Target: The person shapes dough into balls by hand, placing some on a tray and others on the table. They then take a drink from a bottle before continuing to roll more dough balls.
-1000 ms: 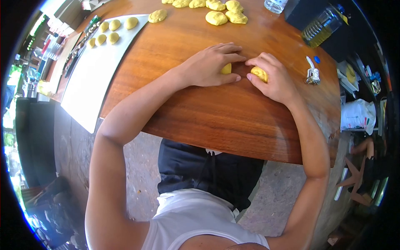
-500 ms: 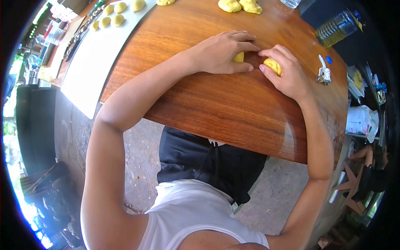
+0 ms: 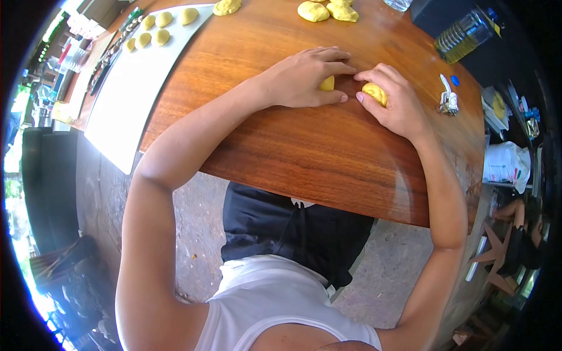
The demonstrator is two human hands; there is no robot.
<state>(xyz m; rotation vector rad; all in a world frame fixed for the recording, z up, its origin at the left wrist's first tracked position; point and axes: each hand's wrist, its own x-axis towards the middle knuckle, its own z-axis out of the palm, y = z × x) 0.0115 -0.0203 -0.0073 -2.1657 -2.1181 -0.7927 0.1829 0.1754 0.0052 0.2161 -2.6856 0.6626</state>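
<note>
Past the surface's [image 3: 304, 152] near edge: right hand [image 3: 389, 100], grip curled around creased right dough [image 3: 374, 93]; left hand [image 3: 301, 79], grip curled over left dough [image 3: 327, 83], mostly hidden. Cupped palms, light even pressure should suit both. Lumps [image 3: 313, 11] near far edge.

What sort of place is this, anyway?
Probably an informal food-making workspace, perhaps at a home. The left hand and the right hand each cup a piece of yellow dough on a wooden table, six dough rounds sit on a flat white board, and the floor looks like bare concrete.
</note>
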